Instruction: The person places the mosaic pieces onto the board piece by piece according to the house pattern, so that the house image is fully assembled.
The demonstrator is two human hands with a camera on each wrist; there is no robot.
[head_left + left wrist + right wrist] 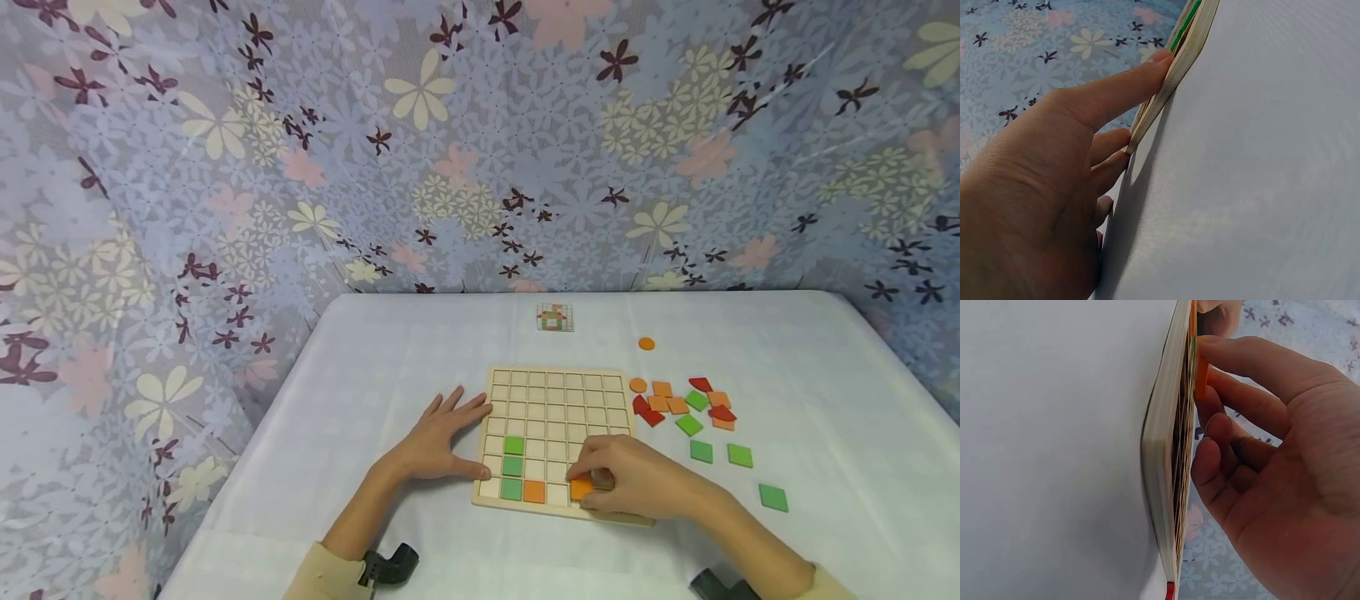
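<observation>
A pale wooden grid board [557, 406] lies on the white table. My left hand [442, 437] is spread at its left side, with thumb and fingertips on the edge; the left wrist view shows the thumb [1129, 84] against the rim. Between thumb and fingers, my right hand [637, 477] pinches an orange square tile [581, 488] over the front row, toward the right. In the right wrist view that orange tile [1201, 378] stands at the board's face. Another orange tile [534, 492] sits in the front row, beside a column of green tiles [513, 467].
Right of the board lie loose pieces: orange squares [662, 389], orange discs [647, 343], red curved pieces [722, 413] and several green squares [739, 455]. A small pattern card [555, 317] lies behind the board. A flowered cloth [480, 150] hangs behind the table.
</observation>
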